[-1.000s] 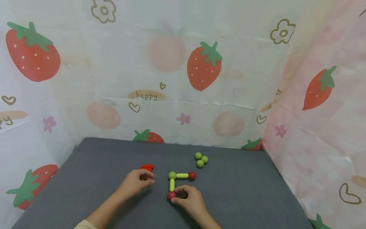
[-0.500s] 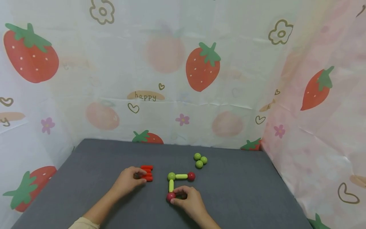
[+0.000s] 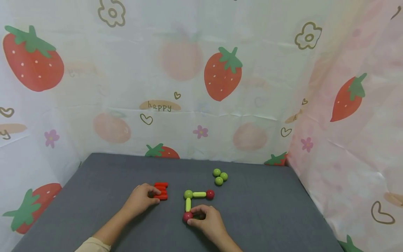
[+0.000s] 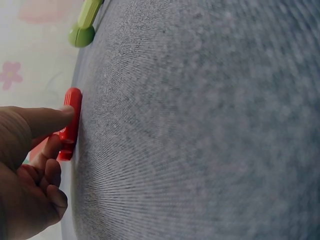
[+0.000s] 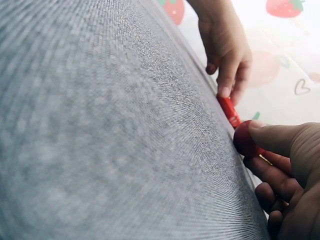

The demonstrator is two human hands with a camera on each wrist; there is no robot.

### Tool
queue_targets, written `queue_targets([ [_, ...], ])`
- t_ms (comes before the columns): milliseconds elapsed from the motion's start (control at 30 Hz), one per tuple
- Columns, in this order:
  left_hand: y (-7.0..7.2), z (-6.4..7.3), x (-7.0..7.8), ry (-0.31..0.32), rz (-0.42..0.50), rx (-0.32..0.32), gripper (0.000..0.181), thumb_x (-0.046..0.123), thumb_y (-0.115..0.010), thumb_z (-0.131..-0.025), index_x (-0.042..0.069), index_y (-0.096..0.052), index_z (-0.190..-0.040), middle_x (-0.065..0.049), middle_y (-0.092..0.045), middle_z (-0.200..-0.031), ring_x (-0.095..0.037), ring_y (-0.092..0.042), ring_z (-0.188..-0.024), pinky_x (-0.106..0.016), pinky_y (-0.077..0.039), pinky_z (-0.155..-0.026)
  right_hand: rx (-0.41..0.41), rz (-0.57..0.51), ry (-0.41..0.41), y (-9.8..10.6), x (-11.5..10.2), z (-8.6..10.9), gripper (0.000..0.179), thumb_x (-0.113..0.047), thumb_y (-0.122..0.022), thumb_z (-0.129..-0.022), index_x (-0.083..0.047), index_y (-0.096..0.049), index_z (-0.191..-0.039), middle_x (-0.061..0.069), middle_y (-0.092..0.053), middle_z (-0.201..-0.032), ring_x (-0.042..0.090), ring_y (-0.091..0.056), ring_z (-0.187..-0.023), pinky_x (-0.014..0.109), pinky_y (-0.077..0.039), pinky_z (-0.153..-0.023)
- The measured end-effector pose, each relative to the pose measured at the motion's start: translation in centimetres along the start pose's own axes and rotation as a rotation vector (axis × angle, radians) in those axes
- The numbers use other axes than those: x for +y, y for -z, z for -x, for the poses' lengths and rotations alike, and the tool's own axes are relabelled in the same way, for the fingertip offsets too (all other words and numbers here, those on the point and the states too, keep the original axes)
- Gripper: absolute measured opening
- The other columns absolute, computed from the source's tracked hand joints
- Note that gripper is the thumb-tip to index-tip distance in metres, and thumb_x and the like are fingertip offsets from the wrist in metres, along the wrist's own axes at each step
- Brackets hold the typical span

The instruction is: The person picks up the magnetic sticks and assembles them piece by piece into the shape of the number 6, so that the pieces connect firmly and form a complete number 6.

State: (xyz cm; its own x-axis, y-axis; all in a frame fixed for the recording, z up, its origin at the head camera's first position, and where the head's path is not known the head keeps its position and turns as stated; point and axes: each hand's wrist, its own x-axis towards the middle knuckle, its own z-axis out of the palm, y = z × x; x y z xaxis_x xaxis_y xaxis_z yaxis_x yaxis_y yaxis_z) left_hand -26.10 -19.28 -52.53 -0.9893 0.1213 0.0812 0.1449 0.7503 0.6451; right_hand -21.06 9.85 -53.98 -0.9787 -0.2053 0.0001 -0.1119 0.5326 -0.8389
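Note:
My left hand [image 3: 140, 198] is at the left ends of several short red rods [image 3: 161, 197] lying side by side. In the left wrist view its thumb and a fingertip pinch a red rod [image 4: 71, 115]. With thumb and fingers my right hand [image 3: 210, 222] holds a dark red ball [image 3: 187, 217] at the near end of an L-shaped piece. A yellow-green rod [image 3: 188, 204] runs from that ball to a green ball [image 3: 188, 194] at the corner. From there another yellow-green rod [image 3: 199, 194] leads right to a second dark red ball [image 3: 210, 194].
Three loose green balls [image 3: 218, 180] lie grouped behind the L-shaped piece, toward the back of the grey cloth-covered table [image 3: 267, 210]. Curtains with printed strawberries [image 3: 223, 77] surround the table at the back and sides.
My left hand has drawn back a little to the left and come down at the red rods, uncovering more of them. The right hand keeps its hold on the dark red ball.

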Motion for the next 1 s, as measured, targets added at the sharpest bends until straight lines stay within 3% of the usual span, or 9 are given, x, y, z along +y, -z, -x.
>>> queue_targets([
  [267, -0.23, 0.08, 0.14, 0.054, -0.009, -0.013, 0.019, 0.012, -0.088, -0.080, 0.018, -0.077, -0.095, 0.002, -0.070, -0.097, -0.019, -0.063, -0.095, -0.047, -0.052, -0.089, 0.003, -0.003, 0.000, -0.07, -0.02, 0.05, 0.027, -0.026, -0.093, -0.074, -0.023, -0.077, -0.096, -0.009, -0.069, -0.088, 0.011, -0.059, -0.079, 0.028, -0.048, -0.068],
  [500, -0.20, 0.22, 0.02, -0.002, -0.029, 0.005, 0.022, 0.011, -0.090, -0.075, 0.017, -0.077, -0.091, 0.006, -0.068, -0.085, -0.012, -0.060, -0.083, -0.040, -0.050, -0.079, 0.000, -0.002, 0.004, -0.14, 0.04, 0.01, 0.027, -0.026, -0.093, -0.074, -0.022, -0.077, -0.097, -0.009, -0.070, -0.089, 0.010, -0.059, -0.078, 0.028, -0.047, -0.068],
  [1000, -0.31, 0.42, 0.10, 0.077, 0.009, -0.031, 0.020, 0.016, -0.088, -0.079, 0.018, -0.077, -0.096, 0.006, -0.070, -0.088, -0.012, -0.062, -0.085, -0.041, -0.052, -0.080, -0.039, -0.010, -0.005, 0.33, 0.02, -0.64, 0.027, -0.025, -0.092, -0.075, -0.022, -0.077, -0.098, -0.009, -0.073, -0.092, 0.012, -0.059, -0.080, 0.030, -0.048, -0.068],
])
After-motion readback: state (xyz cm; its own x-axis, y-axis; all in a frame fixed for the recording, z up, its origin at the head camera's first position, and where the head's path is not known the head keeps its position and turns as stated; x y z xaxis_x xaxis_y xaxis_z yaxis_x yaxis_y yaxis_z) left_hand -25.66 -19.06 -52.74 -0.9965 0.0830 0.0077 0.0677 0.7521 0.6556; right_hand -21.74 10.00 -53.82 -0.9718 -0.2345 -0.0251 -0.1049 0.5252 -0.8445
